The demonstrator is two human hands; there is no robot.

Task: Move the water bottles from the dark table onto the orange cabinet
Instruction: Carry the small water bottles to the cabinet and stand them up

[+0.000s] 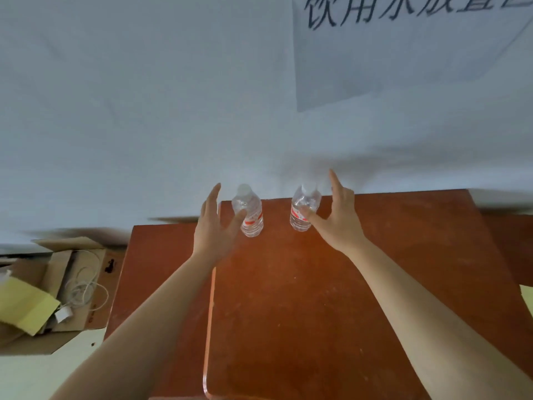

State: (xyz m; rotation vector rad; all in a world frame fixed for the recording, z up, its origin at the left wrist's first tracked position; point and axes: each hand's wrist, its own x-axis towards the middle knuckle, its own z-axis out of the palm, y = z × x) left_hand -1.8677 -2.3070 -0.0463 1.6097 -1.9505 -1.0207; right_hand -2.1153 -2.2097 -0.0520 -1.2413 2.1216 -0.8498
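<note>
Two clear water bottles with white caps and red labels stand upright near the back edge of the orange cabinet. The left bottle has my left hand just to its left, fingers straight and spread, the thumb in front of the bottle's lower part. The right bottle has my right hand just to its right, also spread, thumb reaching toward the label. Neither hand is wrapped round a bottle. The dark table is out of view.
A white wall rises right behind the cabinet, with a paper sign bearing dark characters at the upper right. An open cardboard box with a white cable and yellow paper sits on the floor to the left.
</note>
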